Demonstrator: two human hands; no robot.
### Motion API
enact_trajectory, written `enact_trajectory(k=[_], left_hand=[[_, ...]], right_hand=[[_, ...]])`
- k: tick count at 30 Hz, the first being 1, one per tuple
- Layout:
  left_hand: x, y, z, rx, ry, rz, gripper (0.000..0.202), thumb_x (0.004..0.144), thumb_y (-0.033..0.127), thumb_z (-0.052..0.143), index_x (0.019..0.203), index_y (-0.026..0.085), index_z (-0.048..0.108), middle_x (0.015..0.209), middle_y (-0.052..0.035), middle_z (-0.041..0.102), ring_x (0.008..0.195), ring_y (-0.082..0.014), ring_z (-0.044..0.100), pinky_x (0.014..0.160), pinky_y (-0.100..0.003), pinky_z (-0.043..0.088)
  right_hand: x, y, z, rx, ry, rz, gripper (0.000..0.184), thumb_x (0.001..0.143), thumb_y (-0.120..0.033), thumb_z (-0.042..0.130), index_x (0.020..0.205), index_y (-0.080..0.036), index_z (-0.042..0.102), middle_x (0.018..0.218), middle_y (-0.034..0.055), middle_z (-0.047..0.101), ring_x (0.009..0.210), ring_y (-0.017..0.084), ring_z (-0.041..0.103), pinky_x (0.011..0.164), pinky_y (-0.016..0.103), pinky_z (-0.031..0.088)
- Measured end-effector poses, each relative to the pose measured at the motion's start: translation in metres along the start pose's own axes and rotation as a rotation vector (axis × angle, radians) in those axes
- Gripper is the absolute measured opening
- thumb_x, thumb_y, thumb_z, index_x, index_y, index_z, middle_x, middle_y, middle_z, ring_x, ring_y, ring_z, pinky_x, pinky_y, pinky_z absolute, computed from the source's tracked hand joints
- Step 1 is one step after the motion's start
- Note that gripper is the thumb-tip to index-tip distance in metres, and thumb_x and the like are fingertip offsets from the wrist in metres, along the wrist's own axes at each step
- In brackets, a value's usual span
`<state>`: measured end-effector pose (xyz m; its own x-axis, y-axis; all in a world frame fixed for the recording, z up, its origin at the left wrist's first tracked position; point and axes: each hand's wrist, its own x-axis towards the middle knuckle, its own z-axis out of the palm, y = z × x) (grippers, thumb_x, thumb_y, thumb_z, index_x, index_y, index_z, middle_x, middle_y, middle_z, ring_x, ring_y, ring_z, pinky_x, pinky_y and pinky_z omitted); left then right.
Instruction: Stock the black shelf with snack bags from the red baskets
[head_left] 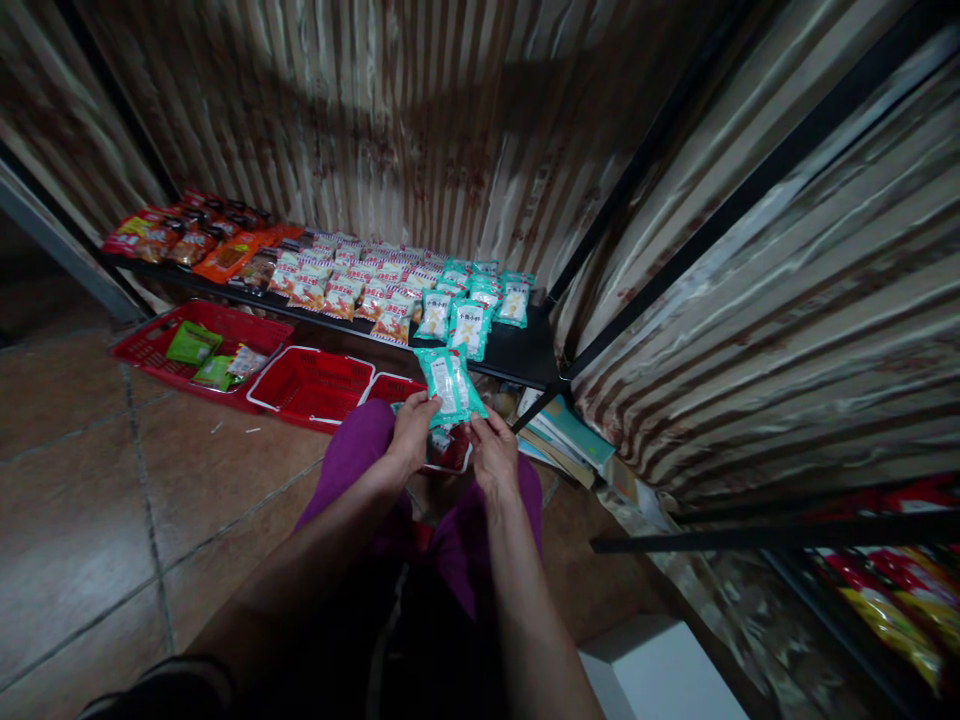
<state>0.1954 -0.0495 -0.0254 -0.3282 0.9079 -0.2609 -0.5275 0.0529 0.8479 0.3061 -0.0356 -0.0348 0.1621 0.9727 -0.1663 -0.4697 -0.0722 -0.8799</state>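
Between my two hands is a teal snack bag [450,385], its pale printed side facing up. My left hand [411,430] pinches its lower left edge, and my right hand [491,445] grips the lower right corner. The bag hangs in front of the black shelf [517,355], above a red basket [450,455] that my hands and the bag partly cover. On the shelf just beyond, several similar teal bags [470,328] stand at the right end of the row. White and orange snack bags [337,295] fill the middle of the shelf.
Red and orange packets [187,235] lie at the shelf's left end. Below are a red basket with green packets [131,350] and another red basket [289,395]. Books and papers [574,435] lie by the right shelf leg. A white box [675,675] sits at lower right.
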Motion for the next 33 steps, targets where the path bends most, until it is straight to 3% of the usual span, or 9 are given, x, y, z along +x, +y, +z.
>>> enact_trajectory(k=[3,6,8,10,13,15,20,28,33], left_hand=[[0.005,0.006,-0.005,0.197,0.068,0.178,0.044,0.068,0.029,0.07,0.107,0.017,0.055,0.112,-0.0122,0.061,0.106,-0.0219,0.057,0.092,-0.035,0.044],[0.01,0.024,-0.006,0.451,0.136,0.499,0.041,0.073,0.027,0.065,0.114,0.023,0.057,0.132,-0.0087,0.052,0.128,-0.0227,0.04,0.108,-0.038,0.028],[0.015,0.04,-0.005,0.57,0.137,0.663,0.034,0.075,0.028,0.064,0.11,0.025,0.062,0.134,-0.0059,0.051,0.135,-0.023,0.03,0.112,-0.037,0.019],[0.022,0.054,-0.002,0.628,0.105,0.711,0.034,0.075,0.027,0.064,0.109,0.025,0.064,0.13,-0.0059,0.055,0.135,-0.0247,0.03,0.112,-0.038,0.017],[0.034,0.064,0.002,0.635,0.004,0.632,0.033,0.072,0.024,0.065,0.105,0.022,0.066,0.113,-0.0073,0.064,0.117,-0.026,0.049,0.105,-0.039,0.029],[0.041,0.063,0.003,0.564,-0.028,0.525,0.023,0.069,0.022,0.066,0.092,0.019,0.068,0.096,-0.0063,0.068,0.096,-0.0226,0.058,0.093,-0.035,0.039],[0.045,0.05,0.003,0.245,0.062,0.387,0.01,0.063,0.019,0.065,0.073,0.017,0.062,0.064,0.0038,0.057,0.061,-0.0105,0.05,0.063,-0.022,0.04],[0.041,0.05,0.003,0.04,0.119,0.324,0.011,0.06,0.017,0.067,0.068,0.017,0.06,0.063,0.0054,0.056,0.06,-0.0079,0.047,0.062,-0.019,0.038],[0.038,0.052,0.003,-0.056,0.134,0.186,0.011,0.062,0.015,0.065,0.069,0.017,0.057,0.062,0.0056,0.053,0.056,-0.0069,0.046,0.059,-0.02,0.038]], right_hand=[[0.0,0.004,-0.003,-0.029,0.051,-0.042,0.04,0.052,-0.03,0.078,0.089,-0.02,0.069,0.074,-0.0037,0.069,0.057,0.007,0.058,0.058,0.02,0.049],[0.001,0.007,-0.007,-0.118,0.044,-0.062,0.041,0.057,-0.033,0.075,0.095,-0.019,0.069,0.074,-0.0027,0.069,0.058,0.009,0.058,0.061,0.023,0.049],[0.002,0.007,-0.009,-0.2,0.016,-0.096,0.039,0.06,-0.034,0.073,0.095,-0.019,0.07,0.077,-0.0017,0.07,0.062,0.012,0.06,0.064,0.025,0.05],[0.002,0.004,-0.011,-0.28,-0.023,-0.155,0.034,0.062,-0.035,0.071,0.093,-0.019,0.071,0.083,-0.0007,0.072,0.071,0.014,0.062,0.07,0.027,0.05],[0.0,-0.004,-0.013,-0.353,-0.063,-0.235,0.028,0.065,-0.033,0.069,0.089,-0.02,0.073,0.089,0.0005,0.073,0.082,0.017,0.064,0.081,0.031,0.049],[0.0,-0.009,-0.014,-0.377,-0.063,-0.273,0.026,0.066,-0.034,0.068,0.088,-0.019,0.073,0.091,0.0017,0.073,0.087,0.019,0.064,0.085,0.033,0.047],[-0.001,-0.013,-0.016,-0.417,-0.048,-0.357,0.033,0.069,-0.037,0.066,0.095,-0.018,0.069,0.09,0.0038,0.071,0.083,0.018,0.063,0.08,0.034,0.049],[-0.01,-0.01,-0.009,-0.374,-0.002,-0.41,0.028,0.072,-0.041,0.065,0.086,-0.017,0.062,0.08,0.001,0.064,0.066,0.014,0.06,0.063,0.03,0.053],[-0.012,-0.004,-0.011,-0.565,0.018,-0.698,0.015,0.079,-0.032,0.06,0.081,-0.018,0.065,0.083,0.003,0.064,0.077,0.016,0.061,0.072,0.032,0.051]])
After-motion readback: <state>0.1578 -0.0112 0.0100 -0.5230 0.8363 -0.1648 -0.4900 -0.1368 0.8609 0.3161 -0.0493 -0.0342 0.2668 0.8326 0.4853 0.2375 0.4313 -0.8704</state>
